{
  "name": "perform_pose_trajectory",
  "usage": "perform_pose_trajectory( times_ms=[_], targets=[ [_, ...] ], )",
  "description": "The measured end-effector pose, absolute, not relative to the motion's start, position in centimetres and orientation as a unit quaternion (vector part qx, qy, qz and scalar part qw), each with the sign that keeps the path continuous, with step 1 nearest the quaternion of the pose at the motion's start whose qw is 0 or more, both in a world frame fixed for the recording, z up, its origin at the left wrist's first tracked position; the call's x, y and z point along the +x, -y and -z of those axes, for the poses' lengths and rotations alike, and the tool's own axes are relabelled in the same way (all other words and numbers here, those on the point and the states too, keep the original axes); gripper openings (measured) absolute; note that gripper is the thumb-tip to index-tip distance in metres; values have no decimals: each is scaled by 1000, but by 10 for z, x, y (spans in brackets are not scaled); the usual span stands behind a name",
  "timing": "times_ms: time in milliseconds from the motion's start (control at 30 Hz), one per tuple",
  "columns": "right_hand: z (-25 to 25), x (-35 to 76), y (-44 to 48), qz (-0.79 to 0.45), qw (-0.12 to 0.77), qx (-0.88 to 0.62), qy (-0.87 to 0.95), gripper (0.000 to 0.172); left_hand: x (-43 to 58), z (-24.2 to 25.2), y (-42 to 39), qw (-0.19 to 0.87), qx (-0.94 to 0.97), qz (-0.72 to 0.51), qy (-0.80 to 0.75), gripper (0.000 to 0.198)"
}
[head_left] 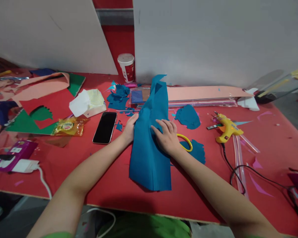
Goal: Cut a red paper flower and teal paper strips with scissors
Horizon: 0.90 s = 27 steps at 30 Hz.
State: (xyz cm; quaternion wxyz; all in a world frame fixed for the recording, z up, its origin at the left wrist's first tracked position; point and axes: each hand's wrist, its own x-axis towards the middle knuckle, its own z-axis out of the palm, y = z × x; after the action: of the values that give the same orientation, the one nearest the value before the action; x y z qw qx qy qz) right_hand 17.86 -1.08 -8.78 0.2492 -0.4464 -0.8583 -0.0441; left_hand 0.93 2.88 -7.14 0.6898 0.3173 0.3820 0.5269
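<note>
Blue sheet (149, 155) lying lengthwise at the middle of the red table (263, 148), its far end rising in a fold. Left hand (130, 127) curled around the sheet's left edge, pinching it. Right hand (167, 135) flat and open, fingers spread, pressing the sheet down.

A yellow loop handle (187, 141) shows just beside the right hand; the rest of the tool is hidden beneath hand and sheet. Phone (105, 127), screen dark, lies left of the sheet. Yellow packet (69, 126) carries a round logo, too small to read. Paper cup (126, 67) by the wall bears red print, illegible. Yellow glue gun (227, 129) lies to the right, its cord cut off at the frame edge.
</note>
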Motion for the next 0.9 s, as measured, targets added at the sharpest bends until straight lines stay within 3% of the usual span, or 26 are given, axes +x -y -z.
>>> perform_pose_trajectory(
  times_ms=[167, 333, 533, 633, 767, 833, 900],
  targets=[
    [86, 180, 8, 57, 242, -406, 879, 30, 11, 62, -25, 704, 331, -534, -333, 23],
    [82, 179, 8, 32, 242, -408, 880, 36, 7, 52, -23, 699, 362, -499, -362, 28],
    [87, 179, 5, 25, 226, -424, 877, 39, 5, 59, -30, 531, 408, -579, -465, 13],
    [85, 180, 2, 50, 225, -411, 882, 36, 8, 48, -21, 405, 510, -620, -437, 6],
    [65, 170, 26, 51, 271, -347, 896, 26, 19, 20, 9, 279, 706, -568, -316, 11],
    [53, 155, 58, -37, 244, -264, 932, 28, 27, 7, 26, 249, 769, -530, -256, 18],
    [44, 136, 97, -180, 148, -182, 955, 30, 37, -1, 40, 235, 812, -497, -195, 22]
  ],
)
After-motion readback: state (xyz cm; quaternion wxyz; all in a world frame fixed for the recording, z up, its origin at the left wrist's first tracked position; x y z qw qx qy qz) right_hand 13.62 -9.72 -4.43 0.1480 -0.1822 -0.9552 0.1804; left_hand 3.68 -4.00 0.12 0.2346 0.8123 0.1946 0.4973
